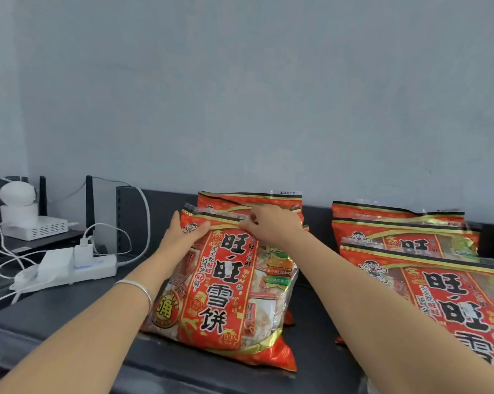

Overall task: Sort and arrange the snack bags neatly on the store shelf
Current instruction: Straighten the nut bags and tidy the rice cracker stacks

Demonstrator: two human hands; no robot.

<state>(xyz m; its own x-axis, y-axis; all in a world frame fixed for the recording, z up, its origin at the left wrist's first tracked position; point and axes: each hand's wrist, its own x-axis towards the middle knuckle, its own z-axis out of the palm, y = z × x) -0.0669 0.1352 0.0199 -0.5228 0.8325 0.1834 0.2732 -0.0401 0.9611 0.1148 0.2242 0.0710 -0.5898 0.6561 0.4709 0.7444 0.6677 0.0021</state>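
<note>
left hand (183, 237) and right hand (271, 223) pinch the top seam of the front bag (225, 294); let go crooked, it'd likely slump forward off the shelf (55, 317).

left hand (184, 237), right hand (272, 225), fingers (249, 223) curled

The front bag (223, 285) stands midway along the shelf (69, 317), a second bag (248, 199) right behind it. Off to the right, more bags (405, 240) lined one behind another. To the left, a power strip (78, 271), with a router (35, 228) behind it.
</note>
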